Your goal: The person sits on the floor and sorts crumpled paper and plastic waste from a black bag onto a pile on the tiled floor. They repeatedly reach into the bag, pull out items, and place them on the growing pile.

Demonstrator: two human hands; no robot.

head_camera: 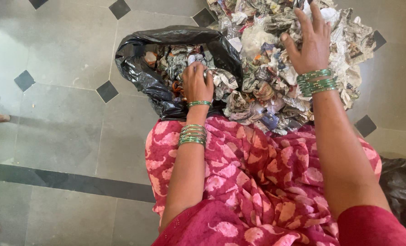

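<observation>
Grey tile floor (pixel 66 136) with black diamond insets at left. Black plastic bag (pixel 139 68) lies open on floor, mouth facing right toward paper heap, partly filled with crumpled paper. Left hand (pixel 197 82) at bag mouth, fingers curled shut on wad of paper (pixel 219 79), green bangles on wrist. Crumpled paper heap (pixel 267 82) spreads right of bag, touching its rim. Right hand (pixel 310 43) rests on heap top, fingers spread apart, palm down. Left hand nearer bag; right hand farther. Pink patterned cloth (pixel 257 173) covers lap below. 2nd black bag (pixel 403 187) at right edge.
</observation>
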